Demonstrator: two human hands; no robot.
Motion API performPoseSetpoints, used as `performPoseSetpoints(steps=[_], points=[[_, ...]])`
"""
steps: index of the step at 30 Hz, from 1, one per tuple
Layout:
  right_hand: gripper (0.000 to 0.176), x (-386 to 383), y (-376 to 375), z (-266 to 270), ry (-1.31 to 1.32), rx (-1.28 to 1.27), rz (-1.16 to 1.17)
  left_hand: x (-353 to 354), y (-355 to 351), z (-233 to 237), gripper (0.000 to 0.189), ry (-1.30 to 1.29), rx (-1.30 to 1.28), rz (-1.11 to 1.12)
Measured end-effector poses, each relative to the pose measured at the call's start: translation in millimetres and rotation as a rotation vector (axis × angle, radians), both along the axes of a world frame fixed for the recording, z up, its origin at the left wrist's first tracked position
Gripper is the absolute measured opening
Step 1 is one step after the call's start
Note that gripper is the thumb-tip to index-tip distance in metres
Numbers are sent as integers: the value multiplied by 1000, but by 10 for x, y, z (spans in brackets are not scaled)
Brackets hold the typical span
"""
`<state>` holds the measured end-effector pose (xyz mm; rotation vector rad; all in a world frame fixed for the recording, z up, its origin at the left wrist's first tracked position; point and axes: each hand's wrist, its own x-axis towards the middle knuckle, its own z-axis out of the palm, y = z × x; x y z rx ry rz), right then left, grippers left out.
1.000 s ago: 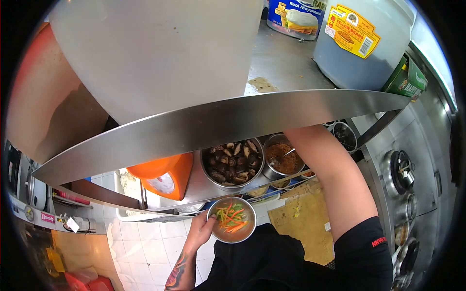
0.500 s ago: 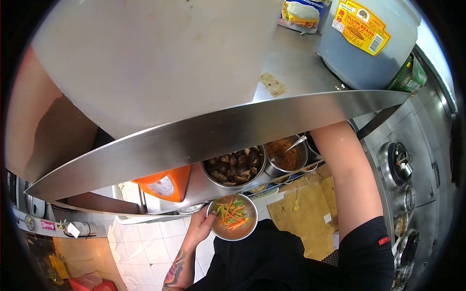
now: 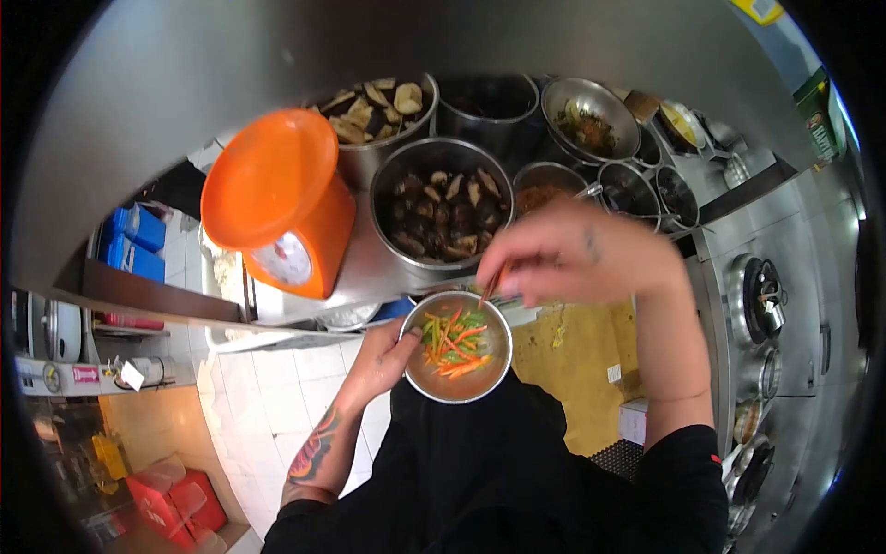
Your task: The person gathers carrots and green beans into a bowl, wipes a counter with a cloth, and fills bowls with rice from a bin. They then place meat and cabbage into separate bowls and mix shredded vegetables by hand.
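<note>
My left hand [image 3: 386,354] grips the rim of a round steel bowl [image 3: 498,365], thumb over the inside edge. In the bowl lie orange and green vegetable strips [image 3: 455,342]. Blurred by motion, my right hand [image 3: 563,249] hangs over the bowl's upper right rim with its fingers pinched. Thin reddish-brown strips [image 3: 495,281] stick out below those fingertips; I cannot tell their exact kind. Just beyond the bowl stands a steel pot of cut dark mushrooms [image 3: 443,208]. A container of brown crumbly food [image 3: 538,198], partly hidden by my right hand, sits beside it.
An orange dial scale [image 3: 309,226] stands left of the mushroom pot. Behind are a pot of pale slices [image 3: 374,111], a dark-filled pot [image 3: 487,97] and a bowl of mixed seasoning [image 3: 591,120]. A steel shelf [image 3: 388,42] overhangs the counter. Stove burners [image 3: 759,300] are at right.
My right hand has come out from under the shelf to above the bowl, with thin strips in its fingers. The bowl appears slightly higher in view, and the head view now shows more of the counter.
</note>
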<state>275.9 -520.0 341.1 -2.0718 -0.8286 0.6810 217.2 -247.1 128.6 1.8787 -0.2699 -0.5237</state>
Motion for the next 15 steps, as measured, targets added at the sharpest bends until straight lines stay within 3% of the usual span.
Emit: performPoseSetpoints(steps=[2,4,7,11,13,15], points=[[23,-303,29,-415,-202,37,34,-75,-113,16,29,-51,-102,25],[26,-553,25,-598,-194,-122,-32,-157,-202,151,30,-20,-45,4],[27,-705,-185,-902,-238,17,-116,-311,-332,219,30,-32,-39,28],[27,-911,-404,-725,-294,82,-199,-517,-523,210,32,0,-39,54],[24,-1043,-460,-559,-163,64,-282,-616,-653,279,33,-12,-82,72],[24,-1135,-499,-736,-229,120,-249,-701,-750,276,33,0,-87,81]])
